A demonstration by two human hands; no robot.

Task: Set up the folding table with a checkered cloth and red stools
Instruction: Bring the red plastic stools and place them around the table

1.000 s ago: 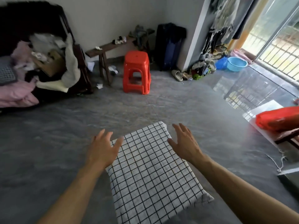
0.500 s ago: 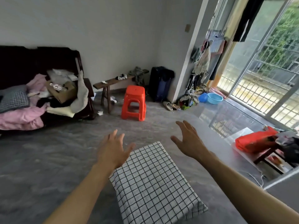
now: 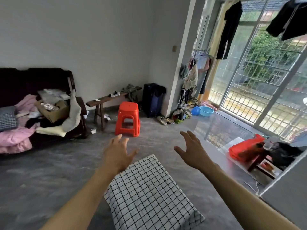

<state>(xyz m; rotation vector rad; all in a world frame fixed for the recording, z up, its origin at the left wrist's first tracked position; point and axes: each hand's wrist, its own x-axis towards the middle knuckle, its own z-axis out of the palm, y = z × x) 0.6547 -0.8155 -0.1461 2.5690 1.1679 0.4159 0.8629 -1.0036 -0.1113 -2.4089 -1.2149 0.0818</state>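
Now both hands hover spread wide, holding nothing: left hand point(image 3: 118, 152) and right hand point(image 3: 192, 151) above the checkered cloth point(image 3: 149, 195), red stool point(image 3: 127, 119) beyond them.

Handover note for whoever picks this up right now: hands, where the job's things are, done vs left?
Left hand: open, holds nothing, raised past the cloth's far edge.
Right hand: open, holds nothing, raised to the cloth's right.
Black-and-white checkered cloth: spread flat over the table in front of the person; the table itself is hidden beneath it.
Red plastic stools: apparently a stack, across the floor by the dark wooden bench.
Done: cloth on.
Left: bring the stools to the table.
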